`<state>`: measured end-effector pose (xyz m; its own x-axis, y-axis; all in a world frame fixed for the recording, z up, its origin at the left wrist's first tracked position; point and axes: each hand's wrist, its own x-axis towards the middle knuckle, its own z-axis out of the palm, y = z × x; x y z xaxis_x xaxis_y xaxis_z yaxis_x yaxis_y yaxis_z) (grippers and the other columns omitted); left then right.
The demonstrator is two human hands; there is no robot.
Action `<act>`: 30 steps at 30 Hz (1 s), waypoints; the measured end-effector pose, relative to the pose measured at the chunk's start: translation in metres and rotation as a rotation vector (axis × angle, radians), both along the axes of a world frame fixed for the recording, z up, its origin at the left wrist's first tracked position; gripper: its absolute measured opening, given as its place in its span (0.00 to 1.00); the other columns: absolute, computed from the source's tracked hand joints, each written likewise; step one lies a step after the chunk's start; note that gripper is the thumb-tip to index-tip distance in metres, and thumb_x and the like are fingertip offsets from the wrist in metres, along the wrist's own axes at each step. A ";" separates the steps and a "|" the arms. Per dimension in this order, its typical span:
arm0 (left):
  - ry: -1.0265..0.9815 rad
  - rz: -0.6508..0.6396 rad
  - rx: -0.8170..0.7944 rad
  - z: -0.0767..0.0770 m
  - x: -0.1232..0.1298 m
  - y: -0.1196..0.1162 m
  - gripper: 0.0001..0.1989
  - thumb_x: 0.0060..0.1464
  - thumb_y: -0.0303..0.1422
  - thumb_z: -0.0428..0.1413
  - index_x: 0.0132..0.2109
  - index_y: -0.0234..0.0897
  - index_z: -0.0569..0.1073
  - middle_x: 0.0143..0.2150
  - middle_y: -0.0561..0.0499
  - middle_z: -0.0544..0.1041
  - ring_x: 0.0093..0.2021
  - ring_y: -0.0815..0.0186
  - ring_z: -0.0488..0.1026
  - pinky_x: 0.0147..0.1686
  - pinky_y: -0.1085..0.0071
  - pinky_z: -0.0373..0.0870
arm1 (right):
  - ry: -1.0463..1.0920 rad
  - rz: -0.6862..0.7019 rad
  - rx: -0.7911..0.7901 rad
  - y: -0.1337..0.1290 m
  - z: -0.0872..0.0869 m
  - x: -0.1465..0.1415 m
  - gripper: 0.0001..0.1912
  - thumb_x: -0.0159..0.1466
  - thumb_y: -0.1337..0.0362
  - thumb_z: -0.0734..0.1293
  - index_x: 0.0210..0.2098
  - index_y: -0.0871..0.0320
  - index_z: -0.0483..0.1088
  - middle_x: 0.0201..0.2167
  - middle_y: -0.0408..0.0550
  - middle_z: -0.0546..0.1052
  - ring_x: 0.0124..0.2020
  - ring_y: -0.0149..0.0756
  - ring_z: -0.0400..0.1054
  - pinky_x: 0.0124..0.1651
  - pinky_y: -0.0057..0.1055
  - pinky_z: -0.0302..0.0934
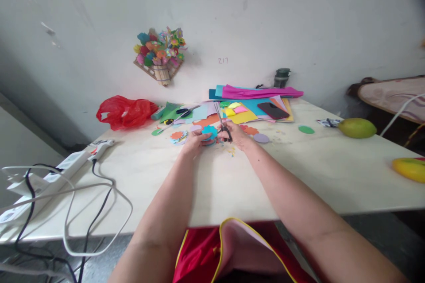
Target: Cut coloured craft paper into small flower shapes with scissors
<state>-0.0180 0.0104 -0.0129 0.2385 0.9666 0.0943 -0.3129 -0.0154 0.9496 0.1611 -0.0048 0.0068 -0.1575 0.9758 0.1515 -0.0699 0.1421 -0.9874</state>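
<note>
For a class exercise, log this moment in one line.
left hand: holding blue scalloped paper piece | right hand: holding black-handled metal scissors | pale table: round lilac paper disc

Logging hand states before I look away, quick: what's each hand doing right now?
Left hand: closed on a blue scalloped paper piece.
Right hand: closed on black-handled scissors.

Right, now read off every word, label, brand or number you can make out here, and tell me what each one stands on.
"217", handwritten on the wall; its first character could also pass for a Z.
Small packet by the green-yellow fruit: any print is too small and blurred to read.
I can make out no other text.
</note>
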 end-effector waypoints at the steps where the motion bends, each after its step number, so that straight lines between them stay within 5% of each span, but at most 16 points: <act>1: -0.019 0.020 0.008 0.001 0.000 0.000 0.14 0.34 0.32 0.71 0.30 0.32 0.77 0.30 0.46 0.80 0.30 0.62 0.79 0.37 0.66 0.76 | -0.016 0.022 -0.019 0.001 -0.001 0.001 0.15 0.47 0.69 0.73 0.32 0.58 0.67 0.18 0.38 0.71 0.17 0.27 0.66 0.16 0.19 0.50; 10: -0.070 0.092 0.035 0.004 0.000 0.001 0.17 0.35 0.34 0.71 0.32 0.32 0.75 0.27 0.49 0.80 0.25 0.65 0.78 0.28 0.72 0.74 | -0.083 0.252 -0.093 0.001 -0.004 0.007 0.19 0.51 0.56 0.76 0.32 0.62 0.69 0.18 0.41 0.73 0.15 0.25 0.66 0.11 0.18 0.46; 30: -0.177 0.121 -0.041 0.002 -0.002 0.000 0.08 0.42 0.28 0.67 0.31 0.31 0.76 0.29 0.48 0.80 0.30 0.66 0.78 0.34 0.72 0.76 | -0.172 0.329 -0.080 0.001 -0.006 0.010 0.19 0.61 0.49 0.69 0.31 0.61 0.67 0.20 0.44 0.74 0.16 0.26 0.67 0.12 0.19 0.49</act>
<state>-0.0199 0.0104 -0.0105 0.1043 0.9910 0.0839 -0.4730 -0.0248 0.8807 0.1709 -0.0043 0.0003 -0.4805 0.8768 0.0210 0.0688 0.0615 -0.9957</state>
